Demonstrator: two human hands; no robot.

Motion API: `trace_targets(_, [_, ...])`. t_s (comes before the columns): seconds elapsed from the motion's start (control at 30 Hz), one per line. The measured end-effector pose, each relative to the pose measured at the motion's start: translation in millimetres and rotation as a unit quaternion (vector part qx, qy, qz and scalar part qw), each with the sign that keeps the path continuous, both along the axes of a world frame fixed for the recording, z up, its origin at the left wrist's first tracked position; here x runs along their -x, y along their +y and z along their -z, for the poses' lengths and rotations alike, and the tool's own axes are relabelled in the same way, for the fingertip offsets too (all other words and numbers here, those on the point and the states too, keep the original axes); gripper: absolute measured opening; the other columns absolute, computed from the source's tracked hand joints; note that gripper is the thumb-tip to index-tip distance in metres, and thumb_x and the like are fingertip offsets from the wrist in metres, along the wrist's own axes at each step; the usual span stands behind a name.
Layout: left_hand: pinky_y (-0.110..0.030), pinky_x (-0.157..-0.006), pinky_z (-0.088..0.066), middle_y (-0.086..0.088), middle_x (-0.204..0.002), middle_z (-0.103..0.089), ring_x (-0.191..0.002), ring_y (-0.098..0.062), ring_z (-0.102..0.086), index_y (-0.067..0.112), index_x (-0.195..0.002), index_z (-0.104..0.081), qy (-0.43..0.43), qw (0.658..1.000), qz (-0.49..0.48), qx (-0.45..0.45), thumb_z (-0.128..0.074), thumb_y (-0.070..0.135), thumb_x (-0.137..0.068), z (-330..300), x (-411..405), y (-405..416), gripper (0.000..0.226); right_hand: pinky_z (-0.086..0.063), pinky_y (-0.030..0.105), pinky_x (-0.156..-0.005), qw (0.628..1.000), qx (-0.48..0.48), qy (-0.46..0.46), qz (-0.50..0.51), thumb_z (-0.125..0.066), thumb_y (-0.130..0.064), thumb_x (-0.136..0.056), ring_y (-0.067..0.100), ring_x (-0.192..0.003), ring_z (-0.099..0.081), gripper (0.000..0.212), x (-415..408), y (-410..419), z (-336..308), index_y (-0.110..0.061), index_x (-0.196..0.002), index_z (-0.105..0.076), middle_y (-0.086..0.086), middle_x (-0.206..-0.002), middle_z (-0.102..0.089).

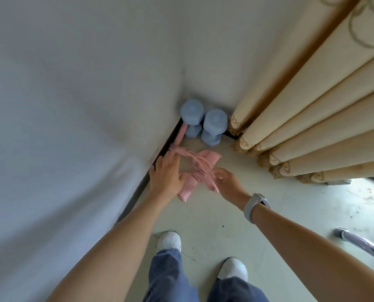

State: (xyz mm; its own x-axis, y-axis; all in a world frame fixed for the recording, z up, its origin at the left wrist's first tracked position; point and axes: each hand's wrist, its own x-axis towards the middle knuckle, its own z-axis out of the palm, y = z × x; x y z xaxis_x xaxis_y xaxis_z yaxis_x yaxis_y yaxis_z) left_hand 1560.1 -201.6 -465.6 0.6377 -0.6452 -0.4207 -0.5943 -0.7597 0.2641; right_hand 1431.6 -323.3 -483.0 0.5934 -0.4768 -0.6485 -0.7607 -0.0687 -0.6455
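**Operator:** Hands, status?

**Observer:** Your left hand (pixel 166 174) has its fingers straight, the tips touching the pink stretch band (pixel 200 165) where its foam bar (pixel 179 138) meets the cords (pixel 198 160). It holds nothing. Your right hand (pixel 228 184), with a watch (pixel 254 207) on the wrist, has its fingers curled round the bunched cords at the band's near end. Those fingers are blurred, so the exact hold is not clear.

**Operator:** Band, location?

**Observer:** It is on the floor (pixel 225 225) in the room corner, between your two hands. The foam bar runs along the foot of the left wall (pixel 72 105), against the dark skirting (pixel 138 192). Two ribbed foam pads (pixel 210 156) lie under the cords, one just by your left thumb.

**Operator:** Surroundings, obstructions?

**Observer:** Two blue dumbbells stand on end in the corner itself. The bar's far end runs in beside the left dumbbell (pixel 192 113), and the right dumbbell (pixel 214 125) stands just beside that one. The curtain (pixel 312 127) hangs in folds to your right, its hem near the right dumbbell and apart from the band. Your white shoes (pixel 169 240) stand on the near side of the band. A metal tube (pixel 360 243) lies at the right edge, well apart.
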Motion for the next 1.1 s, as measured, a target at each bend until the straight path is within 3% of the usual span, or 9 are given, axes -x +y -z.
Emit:
trace_targets(0.13, [-0.045,-0.099,-0.041,-0.01,-0.139,-0.044,-0.122,-0.03,-0.046,0.013,-0.129,-0.044,0.065,0.997,-0.041,0.03,-0.054,0.026,-0.089,-49.2,23.8,24.5,0.044,-0.051,0.04,-0.08,0.999,0.012,0.022,-0.021,-0.036,-0.005,-0.094,0.037,-0.098,-0.061,0.036,13.7,19.3,-55.4,-0.01,-0.126,-0.051,0.019,-0.12,-0.06])
trace_targets(0.23, [-0.04,-0.098,-0.04,-0.01,-0.132,-0.052,-0.119,-0.028,-0.05,0.012,-0.13,-0.047,0.105,0.987,-0.103,0.071,-0.05,0.023,-0.091,-100.9,42.3,47.4,0.04,-0.043,0.032,-0.062,0.999,0.011,0.018,-0.04,-0.033,-0.004,-0.094,0.026,-0.073,-0.054,0.035,16.5,34.6,-106.2,-0.006,-0.121,-0.055,0.022,-0.111,-0.063])
trace_targets(0.43, [-0.038,-0.099,-0.041,-0.012,-0.127,-0.056,-0.117,-0.026,-0.052,0.008,-0.126,-0.05,0.117,0.954,-0.247,0.125,-0.046,0.021,-0.093,-207.9,89.9,105.8,0.036,-0.044,0.03,-0.076,0.998,-0.032,0.007,-0.05,-0.035,-0.003,-0.091,0.018,-0.087,-0.052,0.034,27.5,78.7,-220.2,-0.004,-0.116,-0.057,0.013,-0.11,-0.062])
trace_targets(0.5, [-0.035,-0.103,-0.038,-0.009,-0.129,-0.056,-0.12,-0.024,-0.05,0.01,-0.127,-0.051,0.104,0.932,-0.319,0.136,-0.046,0.021,-0.093,-240.0,115.1,133.7,0.036,-0.044,0.028,-0.071,0.995,-0.041,-0.003,-0.095,-0.034,-0.001,-0.09,0.017,-0.083,-0.052,0.035,36.8,105.4,-255.4,-0.001,-0.116,-0.057,0.01,-0.102,-0.061])
trace_targets(0.63, [-0.027,-0.103,-0.031,-0.004,-0.135,-0.051,-0.125,-0.02,-0.046,0.014,-0.13,-0.049,0.073,0.867,-0.47,0.147,-0.044,0.021,-0.095,-302.7,188.6,199.0,0.036,-0.042,0.017,-0.058,0.966,-0.048,-0.007,-0.253,-0.034,-0.006,-0.092,0.012,-0.074,-0.053,0.033,71.0,169.4,-321.0,-0.008,-0.117,-0.056,0.004,-0.098,-0.06])
trace_targets(0.77, [-0.03,-0.102,-0.036,-0.006,-0.134,-0.052,-0.123,-0.021,-0.048,0.014,-0.13,-0.048,0.067,0.797,-0.583,0.14,-0.043,0.023,-0.095,-342.5,280.3,267.9,0.037,-0.039,0.009,-0.048,0.912,-0.042,0.004,-0.409,-0.036,-0.01,-0.093,0.01,-0.061,-0.05,0.031,118.5,236.9,-359.7,-0.011,-0.118,-0.055,0.004,-0.103,-0.062])
trace_targets(0.9, [-0.03,-0.102,-0.036,-0.007,-0.133,-0.053,-0.122,-0.022,-0.05,0.013,-0.13,-0.048,0.061,0.717,-0.681,0.133,-0.042,0.022,-0.095,-359.4,372.6,335.3,0.037,-0.041,0.02,-0.071,0.819,-0.015,0.012,-0.573,-0.036,-0.012,-0.094,0.018,-0.088,-0.058,0.032,171.3,310.5,-376.0,-0.011,-0.12,-0.054,0.009,-0.121,-0.061])
trace_targets(1.0, [-0.031,-0.101,-0.038,-0.009,-0.129,-0.056,-0.119,-0.023,-0.052,0.012,-0.129,-0.05,0.049,0.629,-0.76,0.156,-0.044,0.02,-0.094,-372.4,447.4,381.1,0.036,-0.039,0.023,-0.084,0.749,0.003,0.006,-0.662,-0.036,-0.012,-0.094,0.023,-0.11,-0.057,0.032,215.6,369.3,-384.5,-0.012,-0.119,-0.055,0.007,-0.125,-0.059])
trace_targets(1.1, [-0.028,-0.097,-0.04,-0.007,-0.126,-0.058,-0.115,-0.02,-0.054,0.012,-0.127,-0.051,0.031,0.542,-0.82,0.182,-0.045,0.021,-0.095,-385.3,529.3,426.7,0.034,-0.039,0.026,-0.092,0.682,0.012,-0.002,-0.731,-0.036,-0.013,-0.094,0.022,-0.114,-0.054,0.032,271.7,437.9,-395.6,-0.012,-0.12,-0.055,0.007,-0.126,-0.058])
